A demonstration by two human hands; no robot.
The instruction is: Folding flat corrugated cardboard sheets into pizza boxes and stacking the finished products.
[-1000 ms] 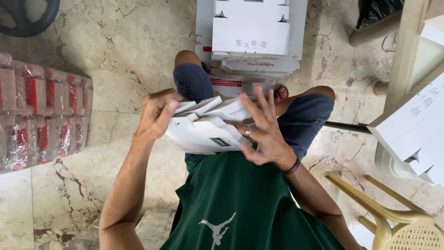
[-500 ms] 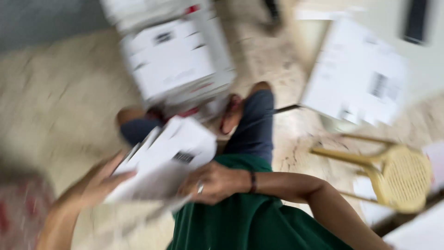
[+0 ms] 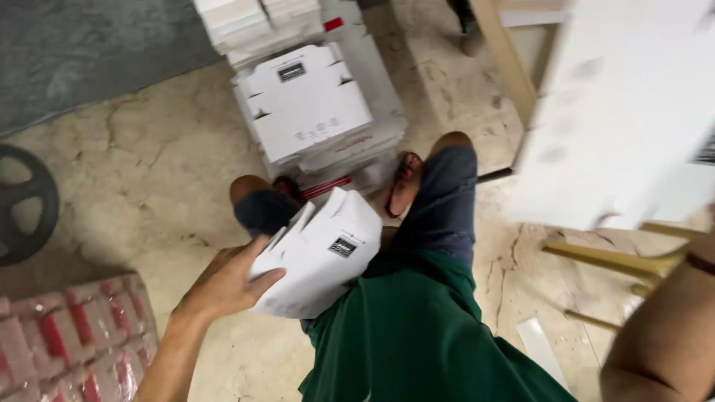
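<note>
Left hand (image 3: pixel 223 286), fingers clenched on folded white cardboard box (image 3: pixel 322 253) over lap. Right hand out of frame; forearm (image 3: pixel 663 335) raised beside blurred white flat carton (image 3: pixel 618 112). Grip unknowable.

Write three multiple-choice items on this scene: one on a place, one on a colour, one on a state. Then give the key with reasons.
1. Where does the stack of flat white cardboard box blanks lie?
A. on the marble floor ahead of the knees
B. on the yellow plastic chair
C. on the lap

2. What colour is the shirt?
A. red
B. dark green
C. white

3. How does the left hand stand to the folded white cardboard box?
A. apart from it
B. flat beneath it
C. in a grip on its edge

Key: A, the stack rests on the floor; B, the cloth is dark green; C, fingers curl over the box's edge.
</note>
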